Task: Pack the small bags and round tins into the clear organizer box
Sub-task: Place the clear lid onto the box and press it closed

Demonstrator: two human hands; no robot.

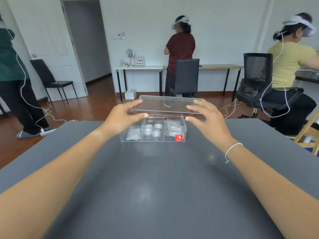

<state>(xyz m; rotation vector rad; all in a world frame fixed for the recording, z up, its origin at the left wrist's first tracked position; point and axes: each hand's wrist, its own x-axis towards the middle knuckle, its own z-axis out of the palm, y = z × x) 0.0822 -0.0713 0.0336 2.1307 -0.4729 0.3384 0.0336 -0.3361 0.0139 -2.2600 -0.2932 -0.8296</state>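
Observation:
The clear organizer box (183, 131) stands on the grey table near its far edge, with a red sticker on its front right. Several round tins (153, 129) lie in its middle compartment. Small bags fill the left compartment (133, 136) and the right compartment (172, 127). The clear lid (168, 104) hangs level just above the box. My left hand (124, 115) holds its left end between thumb and fingers. My right hand (206, 116) holds its right end the same way.
The grey table (155, 178) stretches toward me from the box. Beyond its far edge are three other people, black chairs (187, 77), side tables and white cables on the wooden floor. A wooden chair (309, 133) stands by the table's right side.

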